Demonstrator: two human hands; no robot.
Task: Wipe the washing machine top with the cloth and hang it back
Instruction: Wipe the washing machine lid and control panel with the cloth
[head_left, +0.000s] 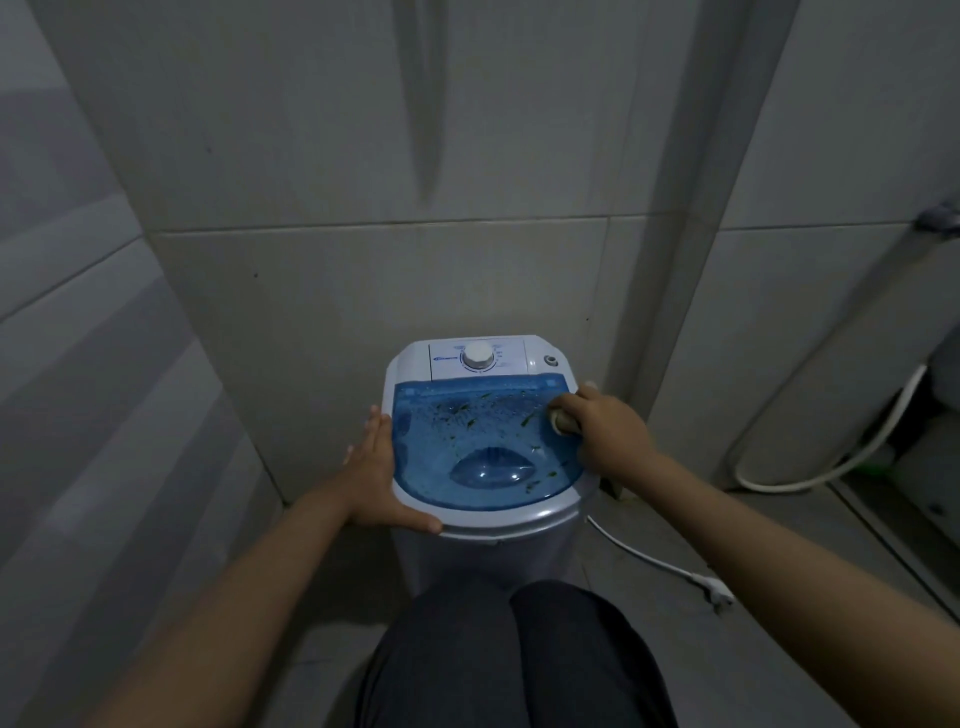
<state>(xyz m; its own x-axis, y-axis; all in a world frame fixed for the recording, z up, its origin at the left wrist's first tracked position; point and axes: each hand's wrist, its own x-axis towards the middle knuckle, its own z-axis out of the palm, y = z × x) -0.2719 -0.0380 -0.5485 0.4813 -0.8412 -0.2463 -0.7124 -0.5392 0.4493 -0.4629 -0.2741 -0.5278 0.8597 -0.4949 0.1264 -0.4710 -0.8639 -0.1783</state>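
A small white washing machine (483, 525) stands low in the centre of the frame against a tiled wall (363, 270), its translucent blue lid (483, 441) speckled with small dark green flecks and droplets. Behind the lid, a white control dial (478, 356) sits on the panel; the print around it is too small to read.

The left hand (382, 475) lies flat along the lid's left edge, fingers stretched out and close together, thumb laid along the machine's front rim. The right hand (605, 431) is on the right side of the lid, fingers curled tightly around a pale bunched cloth (561, 420). Only a small wad of the cloth shows at the fingertips; the rest is hidden inside the fist.

At lower right, a white power cord (644, 556) trails across the floor to an unplugged plug (719, 597). A pale hose (841, 457) curves along the right edge, its upper end lost in the dim corner. At the bottom centre, the person's dark trousers (514, 660) are cut off by the frame.
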